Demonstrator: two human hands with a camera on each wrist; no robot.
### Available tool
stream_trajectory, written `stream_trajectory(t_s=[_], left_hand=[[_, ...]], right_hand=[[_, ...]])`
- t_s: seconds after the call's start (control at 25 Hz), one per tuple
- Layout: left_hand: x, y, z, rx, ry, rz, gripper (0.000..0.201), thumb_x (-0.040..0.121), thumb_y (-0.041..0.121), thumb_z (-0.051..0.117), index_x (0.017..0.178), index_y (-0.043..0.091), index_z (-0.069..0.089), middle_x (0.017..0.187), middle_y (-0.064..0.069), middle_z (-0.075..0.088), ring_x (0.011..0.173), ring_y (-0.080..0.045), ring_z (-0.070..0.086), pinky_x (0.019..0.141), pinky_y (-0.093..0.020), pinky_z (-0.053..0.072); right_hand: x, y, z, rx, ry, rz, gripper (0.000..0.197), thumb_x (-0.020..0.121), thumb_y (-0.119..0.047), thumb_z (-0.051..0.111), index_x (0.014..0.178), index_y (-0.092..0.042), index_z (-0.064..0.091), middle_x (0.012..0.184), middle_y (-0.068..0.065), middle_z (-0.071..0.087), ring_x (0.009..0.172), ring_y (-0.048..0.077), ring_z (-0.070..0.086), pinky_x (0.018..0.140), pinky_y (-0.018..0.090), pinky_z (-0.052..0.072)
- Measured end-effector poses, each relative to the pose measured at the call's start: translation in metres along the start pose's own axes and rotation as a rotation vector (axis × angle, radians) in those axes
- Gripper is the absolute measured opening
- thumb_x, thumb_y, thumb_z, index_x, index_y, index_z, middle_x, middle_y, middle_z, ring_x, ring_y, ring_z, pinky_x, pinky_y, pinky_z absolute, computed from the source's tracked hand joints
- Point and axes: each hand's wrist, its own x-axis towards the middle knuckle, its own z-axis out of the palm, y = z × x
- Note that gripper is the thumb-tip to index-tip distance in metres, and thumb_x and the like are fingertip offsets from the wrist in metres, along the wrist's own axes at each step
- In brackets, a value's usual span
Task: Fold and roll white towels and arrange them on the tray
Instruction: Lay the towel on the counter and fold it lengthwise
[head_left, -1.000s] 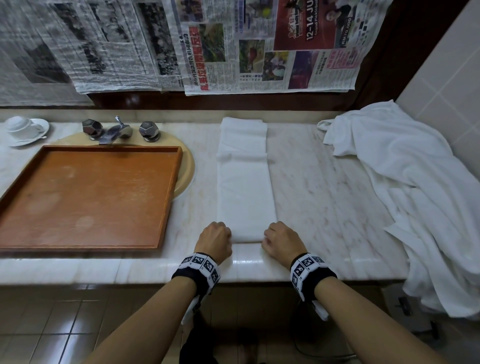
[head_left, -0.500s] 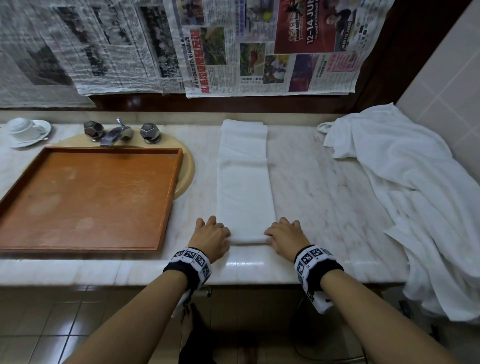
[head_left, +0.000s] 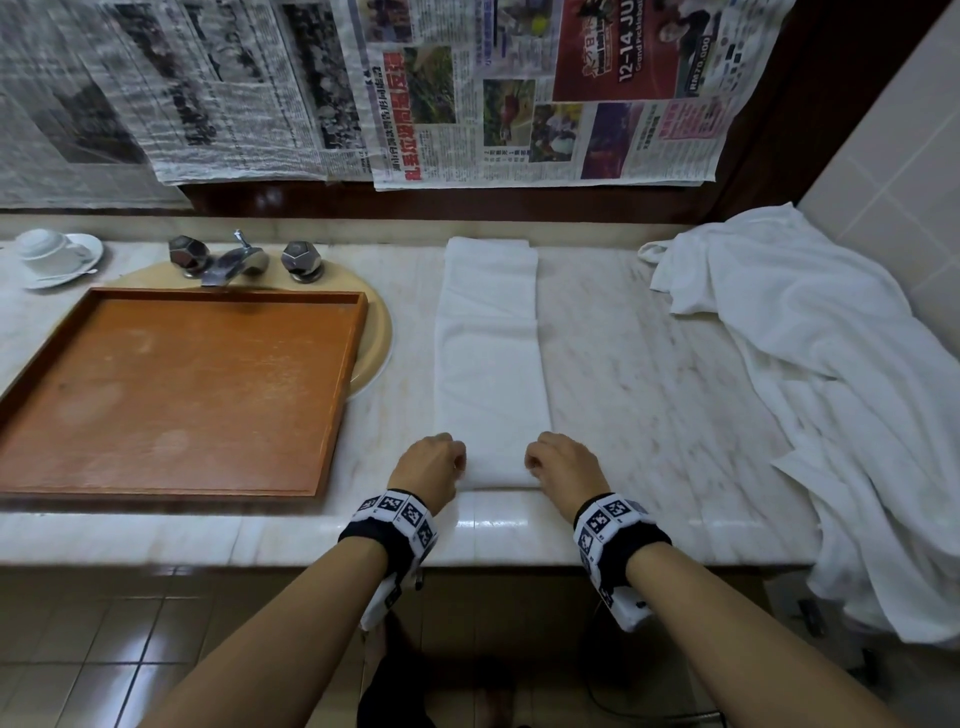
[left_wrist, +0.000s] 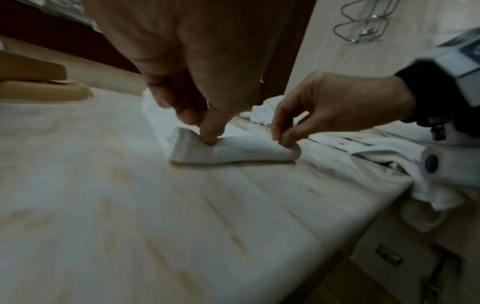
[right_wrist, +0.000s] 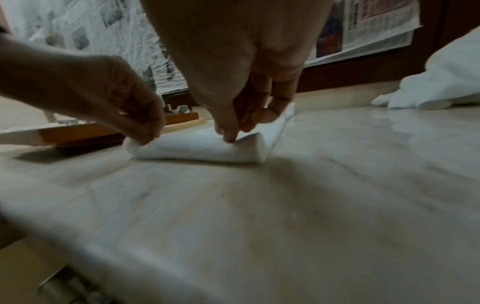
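Note:
A white towel (head_left: 491, 358), folded into a long narrow strip, lies on the marble counter and runs away from me. Its near end is curled up into a small roll (left_wrist: 233, 150) (right_wrist: 200, 149). My left hand (head_left: 434, 465) (left_wrist: 205, 123) pinches the roll's left end with curled fingers. My right hand (head_left: 558, 465) (right_wrist: 241, 123) pinches the right end the same way. The wooden tray (head_left: 171, 389) sits left of the towel with nothing in it.
A pile of loose white towels (head_left: 831, 395) covers the counter's right end and hangs over the edge. A chrome tap (head_left: 236, 260) stands behind the tray, a cup on a saucer (head_left: 52, 252) at far left. Newspaper (head_left: 519, 88) covers the wall.
The fingers of both hands were stretched out beside the towel's near end half a second ago; now they are curled on it and the end is turned up into a small roll.

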Motion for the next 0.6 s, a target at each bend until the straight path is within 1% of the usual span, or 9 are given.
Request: stream_trajectory(t_s=[0.08, 0.12, 0.2, 0.24, 0.32, 0.4, 0.48, 0.52, 0.6], left_hand=[[-0.003, 0.004, 0.005, -0.037, 0.008, 0.012, 0.02, 0.088, 0.003, 0.051, 0.093, 0.011, 0.07, 0.098, -0.004, 0.062, 0.084, -0.025, 0.061, 0.073, -0.03, 0.049], [-0.005, 0.004, 0.006, -0.046, 0.023, 0.016, 0.019, 0.088, 0.006, 0.051, 0.093, 0.01, 0.07, 0.097, -0.005, 0.062, 0.084, -0.026, 0.061, 0.071, -0.03, 0.048], [-0.008, 0.004, 0.006, -0.04, 0.034, 0.033, 0.017, 0.089, 0.019, 0.056, 0.095, 0.008, 0.068, 0.097, -0.005, 0.061, 0.089, -0.026, 0.059, 0.074, -0.03, 0.046], [-0.008, 0.004, 0.006, -0.028, 0.019, 0.045, 0.023, 0.088, 0.028, 0.061, 0.099, 0.009, 0.066, 0.099, -0.005, 0.06, 0.093, -0.024, 0.057, 0.077, -0.03, 0.046], [-0.006, 0.004, 0.008, 0.014, -0.02, 0.045, 0.035, 0.086, 0.037, 0.067, 0.108, 0.01, 0.063, 0.106, -0.004, 0.058, 0.102, -0.022, 0.051, 0.084, -0.03, 0.044], [-0.003, 0.005, 0.007, 0.088, -0.015, 0.045, 0.032, 0.091, 0.033, 0.062, 0.113, 0.01, 0.06, 0.113, -0.005, 0.058, 0.109, -0.022, 0.048, 0.089, -0.029, 0.041], [0.0, 0.005, 0.007, 0.175, -0.013, 0.089, 0.027, 0.095, 0.029, 0.054, 0.112, 0.009, 0.059, 0.114, -0.007, 0.059, 0.11, -0.024, 0.048, 0.092, -0.03, 0.04], [0.0, 0.004, 0.008, 0.208, -0.019, 0.111, 0.025, 0.096, 0.028, 0.051, 0.111, 0.01, 0.059, 0.114, -0.007, 0.059, 0.109, -0.025, 0.048, 0.092, -0.031, 0.039], [-0.002, 0.0, 0.006, 0.236, -0.049, 0.144, 0.024, 0.1, 0.027, 0.046, 0.112, 0.011, 0.058, 0.114, -0.007, 0.06, 0.108, -0.024, 0.049, 0.091, -0.031, 0.038]], right_hand=[[-0.008, -0.007, 0.008, -0.006, 0.016, -0.056, 0.028, 0.055, 0.009, 0.081, 0.061, -0.012, 0.063, 0.066, 0.0, 0.056, 0.056, 0.019, 0.055, 0.041, 0.024, 0.04], [-0.012, -0.01, 0.011, 0.0, 0.012, -0.061, 0.028, 0.053, 0.005, 0.083, 0.06, -0.012, 0.062, 0.066, 0.0, 0.055, 0.055, 0.018, 0.055, 0.039, 0.023, 0.04], [-0.019, -0.012, 0.012, 0.005, 0.011, -0.108, 0.026, 0.055, -0.009, 0.086, 0.066, -0.012, 0.063, 0.071, -0.001, 0.057, 0.064, 0.016, 0.058, 0.043, 0.022, 0.044], [-0.019, -0.012, 0.011, 0.0, 0.001, -0.13, 0.029, 0.053, -0.013, 0.088, 0.069, -0.013, 0.064, 0.074, -0.001, 0.059, 0.068, 0.016, 0.059, 0.045, 0.022, 0.046], [-0.015, -0.009, 0.011, -0.041, -0.005, -0.149, 0.033, 0.049, -0.008, 0.09, 0.071, -0.013, 0.065, 0.074, -0.001, 0.06, 0.069, 0.017, 0.06, 0.046, 0.022, 0.047], [-0.009, -0.006, 0.01, -0.099, 0.004, -0.154, 0.033, 0.049, -0.004, 0.089, 0.07, -0.015, 0.066, 0.072, -0.001, 0.061, 0.067, 0.018, 0.06, 0.048, 0.024, 0.047], [-0.006, -0.004, 0.006, -0.175, -0.023, -0.128, 0.028, 0.057, -0.009, 0.086, 0.077, -0.018, 0.069, 0.077, -0.003, 0.064, 0.074, 0.019, 0.06, 0.059, 0.03, 0.048], [-0.006, -0.003, 0.002, -0.205, -0.061, -0.112, 0.025, 0.067, -0.011, 0.08, 0.087, -0.019, 0.07, 0.086, -0.003, 0.066, 0.084, 0.02, 0.059, 0.067, 0.034, 0.046], [-0.005, -0.003, -0.007, -0.209, -0.172, -0.095, 0.027, 0.087, -0.01, 0.06, 0.112, -0.021, 0.064, 0.108, -0.004, 0.064, 0.107, 0.022, 0.05, 0.084, 0.039, 0.037]])
